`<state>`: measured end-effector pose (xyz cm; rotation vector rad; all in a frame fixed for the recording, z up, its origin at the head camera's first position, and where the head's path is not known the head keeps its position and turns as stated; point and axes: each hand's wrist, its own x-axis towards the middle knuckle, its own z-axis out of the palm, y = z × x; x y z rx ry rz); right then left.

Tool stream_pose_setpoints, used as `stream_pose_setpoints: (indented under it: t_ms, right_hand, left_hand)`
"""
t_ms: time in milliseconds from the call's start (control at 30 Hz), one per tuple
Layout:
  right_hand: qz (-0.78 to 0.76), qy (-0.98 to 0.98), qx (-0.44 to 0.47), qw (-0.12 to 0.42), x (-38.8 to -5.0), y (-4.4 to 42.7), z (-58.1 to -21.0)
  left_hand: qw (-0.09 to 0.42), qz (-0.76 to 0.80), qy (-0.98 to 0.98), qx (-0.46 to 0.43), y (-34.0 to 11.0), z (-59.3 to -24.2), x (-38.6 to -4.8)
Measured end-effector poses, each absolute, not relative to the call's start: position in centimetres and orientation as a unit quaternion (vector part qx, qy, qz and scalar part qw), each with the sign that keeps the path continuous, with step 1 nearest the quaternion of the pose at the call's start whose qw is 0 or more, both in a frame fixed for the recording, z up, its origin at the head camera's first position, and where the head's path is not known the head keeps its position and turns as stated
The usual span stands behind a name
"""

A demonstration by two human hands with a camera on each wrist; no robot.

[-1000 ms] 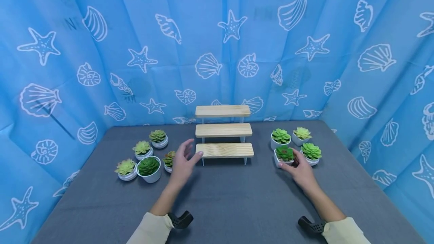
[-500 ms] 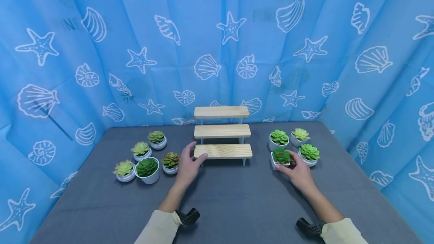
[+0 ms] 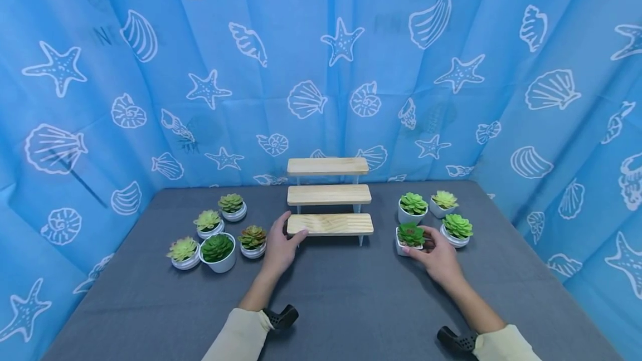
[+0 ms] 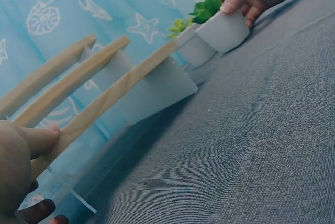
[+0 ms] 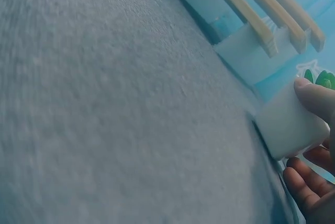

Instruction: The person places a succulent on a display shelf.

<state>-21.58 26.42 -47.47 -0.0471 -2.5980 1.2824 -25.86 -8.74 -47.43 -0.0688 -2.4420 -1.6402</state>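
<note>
A three-tier wooden display stand (image 3: 329, 195) with clear legs stands at the back centre. My left hand (image 3: 281, 244) pinches the left end of its lowest board; in the left wrist view the thumb (image 4: 44, 139) lies on the board and other fingers show below. My right hand (image 3: 439, 255) holds a dark green potted succulent (image 3: 411, 234) by its square white pot (image 5: 293, 122), thumb at the pot's near rim. The pot sits low at the table, slightly tilted in the right wrist view; whether its base touches the cloth I cannot tell.
Several potted succulents stand at the left, among them a dark green one (image 3: 218, 249) and a reddish one (image 3: 252, 238) beside my left hand. Others, including a bright green one (image 3: 457, 227), stand near my right hand. A blue shell-print curtain (image 3: 321, 71) hangs behind the grey table.
My left hand has moved right and taken hold of the lowest board's end. My right hand has shifted the dark green succulent a little to the left, away from the pots beside it.
</note>
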Motion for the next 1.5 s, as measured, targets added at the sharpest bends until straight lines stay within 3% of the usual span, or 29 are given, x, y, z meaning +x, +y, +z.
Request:
stream_pose_setpoints:
  t_ms: [867,1500]
  right_hand:
    - [0.515,-0.842,-0.01,0.161,-24.2,22.7,-42.5]
    - [0.564,-0.802,-0.001,0.194,-29.8,19.1,-37.8]
  left_hand:
    - [0.1,-0.538,-0.837,-0.019,-8.8,-47.6,-26.0]
    - [0.085,-0.55,-0.83,-0.037,-9.4,-47.7,-26.1]
